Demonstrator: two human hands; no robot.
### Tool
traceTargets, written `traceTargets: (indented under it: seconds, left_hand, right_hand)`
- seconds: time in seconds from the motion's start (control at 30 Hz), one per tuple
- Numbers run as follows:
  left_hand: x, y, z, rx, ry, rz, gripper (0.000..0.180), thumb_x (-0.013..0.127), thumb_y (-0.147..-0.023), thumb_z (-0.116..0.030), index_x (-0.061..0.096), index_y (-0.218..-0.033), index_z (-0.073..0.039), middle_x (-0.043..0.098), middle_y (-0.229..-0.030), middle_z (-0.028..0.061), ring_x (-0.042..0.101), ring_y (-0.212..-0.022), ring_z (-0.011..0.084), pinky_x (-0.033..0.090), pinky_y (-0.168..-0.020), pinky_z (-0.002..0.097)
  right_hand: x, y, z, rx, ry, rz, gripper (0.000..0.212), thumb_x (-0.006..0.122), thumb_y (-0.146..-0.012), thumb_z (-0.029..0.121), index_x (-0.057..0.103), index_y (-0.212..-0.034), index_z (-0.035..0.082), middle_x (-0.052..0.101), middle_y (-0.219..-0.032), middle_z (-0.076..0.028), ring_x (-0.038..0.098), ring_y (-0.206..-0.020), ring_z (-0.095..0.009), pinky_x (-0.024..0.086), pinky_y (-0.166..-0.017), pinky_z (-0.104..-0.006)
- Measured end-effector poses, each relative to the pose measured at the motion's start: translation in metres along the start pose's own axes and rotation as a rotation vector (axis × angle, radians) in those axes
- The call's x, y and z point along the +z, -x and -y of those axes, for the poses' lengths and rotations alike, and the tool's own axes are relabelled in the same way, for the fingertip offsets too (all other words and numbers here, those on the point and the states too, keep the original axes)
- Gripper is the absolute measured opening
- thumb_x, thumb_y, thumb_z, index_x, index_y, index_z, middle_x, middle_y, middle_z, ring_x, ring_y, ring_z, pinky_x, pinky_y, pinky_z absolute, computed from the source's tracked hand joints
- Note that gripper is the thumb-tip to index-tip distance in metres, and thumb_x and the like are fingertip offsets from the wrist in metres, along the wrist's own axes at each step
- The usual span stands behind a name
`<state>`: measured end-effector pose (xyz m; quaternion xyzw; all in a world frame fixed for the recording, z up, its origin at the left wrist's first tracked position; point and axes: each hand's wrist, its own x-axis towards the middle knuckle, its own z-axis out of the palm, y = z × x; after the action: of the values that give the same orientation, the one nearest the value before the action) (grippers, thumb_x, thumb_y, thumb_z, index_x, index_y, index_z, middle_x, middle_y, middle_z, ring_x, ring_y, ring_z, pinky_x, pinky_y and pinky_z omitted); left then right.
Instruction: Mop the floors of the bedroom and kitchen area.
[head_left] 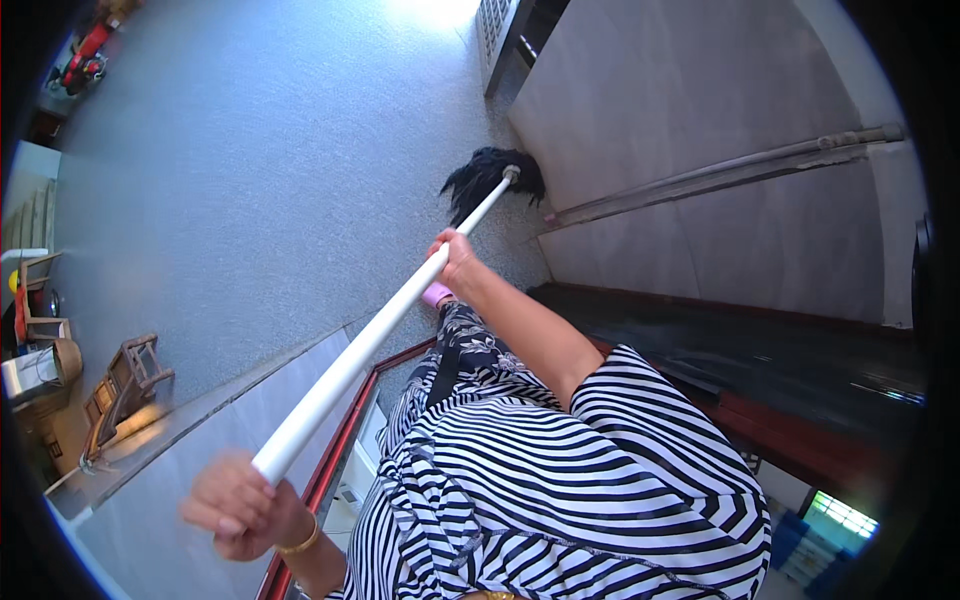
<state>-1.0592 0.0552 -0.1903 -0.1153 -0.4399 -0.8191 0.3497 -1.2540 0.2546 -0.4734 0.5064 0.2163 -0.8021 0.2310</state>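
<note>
A mop with a long white handle (345, 370) slants across the view from lower left to upper middle. Its black strands (488, 178) lie spread on the floor beside the foot of the wall. My left hand (240, 505), slightly blurred and with a gold bangle at the wrist, is closed around the handle's top end. Farther down, my right hand (453, 256) wraps the shaft a short way above the mop head. A pink shoe (436, 294) shows just below that hand.
Grey speckled floor (250, 180) stretches ahead and left. A pale panelled wall (680, 110) with a pipe (740, 172) along it bounds the right. Wooden chairs (125, 390) stand at left, and a red object (85, 55) sits far left. A red-edged frame (345, 430) runs beside me.
</note>
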Motion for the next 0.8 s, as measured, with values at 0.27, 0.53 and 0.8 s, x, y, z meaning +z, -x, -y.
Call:
traceTargets:
  seconds: [0.27, 0.53, 0.8]
  left_hand:
    - [0.020, -0.041, 0.025, -0.131, 0.114, 0.407, 0.012, 0.044, -0.068, -0.004, 0.050, -0.059, 0.000, 0.041, -0.036, 0.0027, 0.039, -0.027, 0.0093, 0.034, -0.029, 0.0184]
    - [0.038, -0.070, 0.014, -0.260, 0.262, 0.864, 0.019, 0.044, -0.066, -0.001, 0.055, -0.051, 0.002, 0.039, -0.035, 0.0028, 0.034, -0.025, 0.0080, 0.034, -0.033, 0.0163]
    - [0.063, -0.103, -0.002, -0.377, 0.251, 1.146, 0.004, 0.057, -0.065, -0.006, 0.057, -0.066, -0.002, 0.047, -0.047, 0.0056, 0.045, -0.037, 0.0079, 0.042, -0.043, 0.0179]
  right_hand:
    - [-0.013, 0.017, 0.028, -0.077, -0.113, 0.175, 0.015, 0.043, -0.062, 0.006, 0.031, -0.054, 0.009, 0.036, -0.044, 0.001, 0.037, -0.037, -0.008, 0.039, -0.039, -0.0202]
    - [-0.030, 0.036, 0.008, 0.021, -0.302, 0.269, 0.016, 0.044, -0.059, 0.008, 0.031, -0.051, 0.011, 0.036, -0.043, 0.001, 0.038, -0.038, -0.010, 0.038, -0.040, -0.0206]
    - [-0.038, 0.067, 0.008, 0.063, -0.429, 0.328, 0.014, 0.046, -0.057, 0.008, 0.032, -0.054, 0.010, 0.037, -0.045, 0.000, 0.039, -0.041, -0.011, 0.039, -0.045, -0.0213]
